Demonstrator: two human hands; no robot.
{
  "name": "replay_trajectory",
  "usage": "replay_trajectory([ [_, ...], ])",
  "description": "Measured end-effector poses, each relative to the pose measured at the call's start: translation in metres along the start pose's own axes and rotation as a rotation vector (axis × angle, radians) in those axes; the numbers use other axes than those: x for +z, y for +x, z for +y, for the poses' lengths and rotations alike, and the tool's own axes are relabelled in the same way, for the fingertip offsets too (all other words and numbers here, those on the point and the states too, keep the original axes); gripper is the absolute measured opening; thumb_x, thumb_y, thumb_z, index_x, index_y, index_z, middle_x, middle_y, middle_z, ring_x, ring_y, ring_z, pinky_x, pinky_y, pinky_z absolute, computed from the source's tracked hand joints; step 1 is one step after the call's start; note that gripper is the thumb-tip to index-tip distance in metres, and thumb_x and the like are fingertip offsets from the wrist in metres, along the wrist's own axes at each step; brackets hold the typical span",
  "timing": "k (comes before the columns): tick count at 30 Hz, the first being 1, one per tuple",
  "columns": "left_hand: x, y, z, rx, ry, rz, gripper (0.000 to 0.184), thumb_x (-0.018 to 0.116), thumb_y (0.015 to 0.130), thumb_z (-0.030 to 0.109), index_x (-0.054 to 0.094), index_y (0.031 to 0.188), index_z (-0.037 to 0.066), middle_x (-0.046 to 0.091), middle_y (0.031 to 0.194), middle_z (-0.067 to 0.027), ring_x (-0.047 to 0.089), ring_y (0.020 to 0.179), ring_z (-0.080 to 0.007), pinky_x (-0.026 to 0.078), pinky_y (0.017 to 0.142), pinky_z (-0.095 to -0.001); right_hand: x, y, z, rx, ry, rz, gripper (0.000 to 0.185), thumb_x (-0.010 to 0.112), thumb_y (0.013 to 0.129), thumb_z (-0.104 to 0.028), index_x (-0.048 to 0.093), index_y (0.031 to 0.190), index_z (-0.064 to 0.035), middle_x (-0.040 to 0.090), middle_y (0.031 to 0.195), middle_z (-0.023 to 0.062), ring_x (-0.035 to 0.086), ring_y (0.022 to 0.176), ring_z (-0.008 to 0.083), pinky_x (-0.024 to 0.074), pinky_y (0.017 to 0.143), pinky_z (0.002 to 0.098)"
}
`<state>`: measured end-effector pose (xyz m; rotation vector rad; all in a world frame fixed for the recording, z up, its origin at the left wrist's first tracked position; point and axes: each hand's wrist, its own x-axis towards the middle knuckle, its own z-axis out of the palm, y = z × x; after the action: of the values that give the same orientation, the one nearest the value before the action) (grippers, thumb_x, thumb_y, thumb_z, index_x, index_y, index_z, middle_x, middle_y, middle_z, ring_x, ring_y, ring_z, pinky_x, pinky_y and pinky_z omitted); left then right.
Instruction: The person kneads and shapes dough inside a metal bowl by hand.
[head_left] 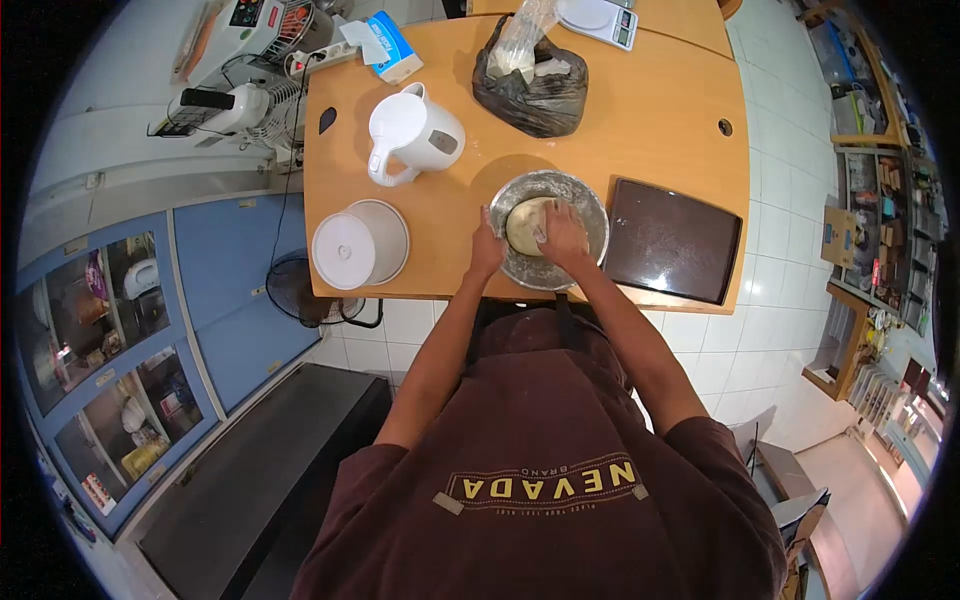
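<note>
A round ball of pale dough (524,226) sits in a metal mixing bowl (597,208) near the front edge of the table. Flour or dough residue marks the bowl's inner wall. My left hand (487,250) grips the bowl's left rim, its thumb side up along the edge. Inside the bowl, my right hand (566,236) presses on the right side of the dough with its fingers curled against it. Part of the dough is hidden under that hand.
A dark baking tray (673,240) lies right of the bowl. On the left stand a white lidded tub (362,244) and a white electric kettle (416,134). Behind are a black plastic bag (540,100), a digital scale (600,20) and a blue tissue box (397,45).
</note>
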<state>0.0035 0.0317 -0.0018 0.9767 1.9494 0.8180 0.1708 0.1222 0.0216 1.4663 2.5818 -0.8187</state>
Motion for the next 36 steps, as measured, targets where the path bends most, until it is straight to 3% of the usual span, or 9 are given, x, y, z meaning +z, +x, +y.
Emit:
replay_trajectory([
  [4, 0.0, 0.001, -0.004, 0.006, 0.009, -0.003, 0.083, 0.058, 0.078, -0.003, 0.019, 0.152, -0.007, 0.06, 0.124, -0.0312, 0.06, 0.116, -0.0424, 0.048, 0.098, -0.042, 0.018, -0.006, 0.001, -0.159, -0.085, 0.146, 0.066, 0.064, 0.089, -0.037, 0.039, 0.141, -0.0034, 0.043, 0.139, 0.0239, 0.037, 0.135, 0.0393, 0.0354, 0.11, 0.0555],
  [7, 0.001, 0.005, -0.008, -0.036, -0.009, -0.026, 0.081, 0.057, 0.078, -0.005, 0.021, 0.151, -0.008, 0.06, 0.123, -0.0307, 0.061, 0.115, -0.0421, 0.048, 0.097, -0.0415, 0.019, 0.001, 0.0, -0.245, -0.114, 0.17, 0.073, 0.068, 0.086, -0.04, 0.037, 0.142, -0.005, 0.045, 0.136, 0.024, 0.04, 0.133, 0.0397, 0.0358, 0.108, 0.0587],
  [10, -0.002, 0.002, 0.003, 0.024, 0.017, 0.022, 0.075, 0.058, 0.078, -0.007, 0.029, 0.147, -0.008, 0.061, 0.122, -0.03, 0.061, 0.114, -0.0415, 0.048, 0.096, -0.0412, -0.009, 0.012, -0.008, -0.122, -0.138, -0.088, 0.076, 0.074, 0.081, -0.039, 0.039, 0.139, -0.0061, 0.044, 0.136, 0.0236, 0.041, 0.132, 0.0391, 0.0401, 0.104, 0.0584],
  [17, 0.003, -0.01, 0.029, 0.06, -0.128, 0.176, 0.059, 0.066, 0.075, -0.006, 0.047, 0.132, -0.003, 0.066, 0.114, -0.0237, 0.064, 0.111, -0.0381, 0.05, 0.093, -0.0414, -0.002, 0.021, 0.008, -0.186, 0.006, -0.154, 0.069, 0.082, 0.07, -0.026, 0.043, 0.124, -0.0051, 0.05, 0.128, 0.0234, 0.054, 0.119, 0.04, 0.0492, 0.096, 0.0513],
  [22, -0.002, -0.003, 0.022, 0.056, -0.096, 0.01, 0.063, 0.058, 0.073, -0.009, 0.045, 0.135, 0.001, 0.062, 0.12, -0.0239, 0.059, 0.118, -0.0394, 0.046, 0.1, -0.0427, -0.01, 0.02, 0.013, -0.191, 0.025, -0.291, 0.07, 0.081, 0.069, -0.024, 0.042, 0.123, -0.0048, 0.056, 0.12, 0.025, 0.057, 0.115, 0.0411, 0.0511, 0.093, 0.049],
  [25, 0.002, -0.006, 0.015, 0.059, -0.038, 0.041, 0.063, 0.058, 0.073, -0.009, 0.045, 0.134, 0.002, 0.062, 0.119, -0.0241, 0.059, 0.117, -0.0405, 0.046, 0.1, -0.0433, 0.007, 0.008, 0.021, -0.418, -0.07, -0.014, 0.072, 0.08, 0.069, -0.022, 0.04, 0.126, -0.0046, 0.057, 0.12, 0.0256, 0.06, 0.109, 0.0436, 0.0516, 0.091, 0.051],
  [28, 0.007, -0.007, 0.008, 0.106, -0.059, 0.064, 0.064, 0.057, 0.073, -0.009, 0.045, 0.135, 0.002, 0.063, 0.12, -0.0246, 0.06, 0.116, -0.0413, 0.047, 0.099, -0.0436, -0.013, 0.001, 0.009, -0.252, 0.03, -0.312, 0.068, 0.078, 0.07, -0.019, 0.041, 0.125, -0.0037, 0.056, 0.122, 0.0275, 0.062, 0.104, 0.0458, 0.0507, 0.09, 0.0534],
  [34, 0.004, -0.002, 0.006, 0.064, -0.027, 0.055, 0.063, 0.059, 0.073, -0.008, 0.046, 0.133, 0.002, 0.062, 0.118, -0.0274, 0.058, 0.115, -0.044, 0.046, 0.097, -0.0446, -0.011, -0.015, 0.025, -0.242, 0.245, -0.365, 0.07, 0.077, 0.072, -0.016, 0.043, 0.132, -0.0042, 0.055, 0.125, 0.0318, 0.06, 0.109, 0.0467, 0.0492, 0.094, 0.0507],
  [36, 0.002, -0.002, 0.012, 0.023, -0.014, 0.04, 0.063, 0.06, 0.073, -0.007, 0.047, 0.134, 0.003, 0.063, 0.117, -0.0271, 0.06, 0.114, -0.0437, 0.047, 0.097, -0.0444, -0.027, -0.02, 0.026, -0.368, 0.389, -0.302, 0.075, 0.076, 0.073, -0.018, 0.04, 0.138, -0.0023, 0.056, 0.129, 0.0294, 0.057, 0.115, 0.045, 0.0463, 0.098, 0.0484],
])
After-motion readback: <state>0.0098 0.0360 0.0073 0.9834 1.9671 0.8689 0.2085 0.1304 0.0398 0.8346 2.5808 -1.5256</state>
